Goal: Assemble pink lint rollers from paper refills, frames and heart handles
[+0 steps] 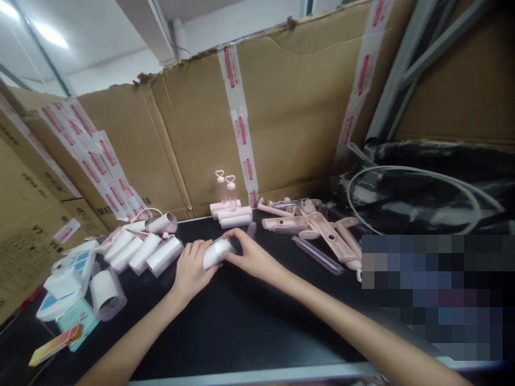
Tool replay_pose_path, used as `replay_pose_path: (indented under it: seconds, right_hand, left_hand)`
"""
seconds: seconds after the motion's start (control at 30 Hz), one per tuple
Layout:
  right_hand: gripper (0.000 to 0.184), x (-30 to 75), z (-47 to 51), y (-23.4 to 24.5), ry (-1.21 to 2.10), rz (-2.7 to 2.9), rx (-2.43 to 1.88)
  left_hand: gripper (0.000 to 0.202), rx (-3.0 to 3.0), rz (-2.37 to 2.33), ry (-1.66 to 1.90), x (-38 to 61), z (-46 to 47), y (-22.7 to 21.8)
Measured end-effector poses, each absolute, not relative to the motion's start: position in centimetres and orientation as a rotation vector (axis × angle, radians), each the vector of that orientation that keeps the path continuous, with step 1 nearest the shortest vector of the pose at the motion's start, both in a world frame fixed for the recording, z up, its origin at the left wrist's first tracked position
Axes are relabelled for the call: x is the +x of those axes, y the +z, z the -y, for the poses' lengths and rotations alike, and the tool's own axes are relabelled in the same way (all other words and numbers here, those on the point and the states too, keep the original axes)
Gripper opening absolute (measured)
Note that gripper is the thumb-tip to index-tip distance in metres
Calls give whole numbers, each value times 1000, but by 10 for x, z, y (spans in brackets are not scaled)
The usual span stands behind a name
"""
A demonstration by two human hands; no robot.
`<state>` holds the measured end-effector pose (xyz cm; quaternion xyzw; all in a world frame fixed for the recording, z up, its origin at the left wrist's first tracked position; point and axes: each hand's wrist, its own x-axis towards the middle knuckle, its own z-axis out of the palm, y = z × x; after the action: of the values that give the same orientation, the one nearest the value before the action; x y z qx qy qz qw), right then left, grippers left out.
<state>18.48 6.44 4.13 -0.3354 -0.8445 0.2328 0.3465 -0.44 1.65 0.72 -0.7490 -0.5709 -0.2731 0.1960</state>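
My left hand [193,268] is closed round one side of a white lint roller refill [215,254] above the black table. On its other end, the thumb and fingers of my right hand [250,256] grip the same roll. Its far end is partly hidden by my fingers. Beyond my hands stand two pink lint rollers with heart-shaped loops [230,188]. Several white rolls in clear wrap [164,254] lie to the left of my left hand. Right of my right hand is a heap of pink plastic handle parts [322,228], with a clear purplish cover [317,256] in front.
A tall cardboard wall [289,107] with printed tape closes off the back. At the left are a thicker roll [105,292], a teal box [78,321] and a yellow-orange cutter-like item [56,344]. Black plastic sheeting [434,187] with a white hoop lies at the right.
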Motion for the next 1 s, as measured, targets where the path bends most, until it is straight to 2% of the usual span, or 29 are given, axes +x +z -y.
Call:
replay_pose_path:
  seconds: [0.1, 0.17, 0.33, 0.43, 0.6, 0.77, 0.87, 1.0]
  right_hand:
    - [46, 178, -53, 36, 646, 2176, -846]
    - [51, 174, -46, 31, 741, 2119, -784]
    - [37, 164, -40, 20, 951, 1822, -682]
    - [28, 163, -38, 23, 826, 1819, -641]
    - [21, 185, -47, 58, 449, 1876, -493]
    - [27, 223, -63, 90, 373, 2264, -501]
    - [34, 236, -62, 87, 423, 2522, -540]
    - [45, 243, -63, 72, 343, 2513, -692]
  left_hand:
    - [46, -2051, 1595, -678, -12, -21, 1]
    - [47, -2013, 1619, -627, -14, -22, 0]
    - [45, -2001, 1692, -544, -9, -19, 1]
    - [48, -2055, 1719, -539, -5, -17, 1]
    - [80, -2349, 1699, -793, -14, -14, 3]
    - [67, -2529, 1438, -846, -29, -17, 8]
    - [63, -2519, 1230, -834, -30, -17, 10]
    - [64, -2632, 1179, -877, -27, -14, 13]
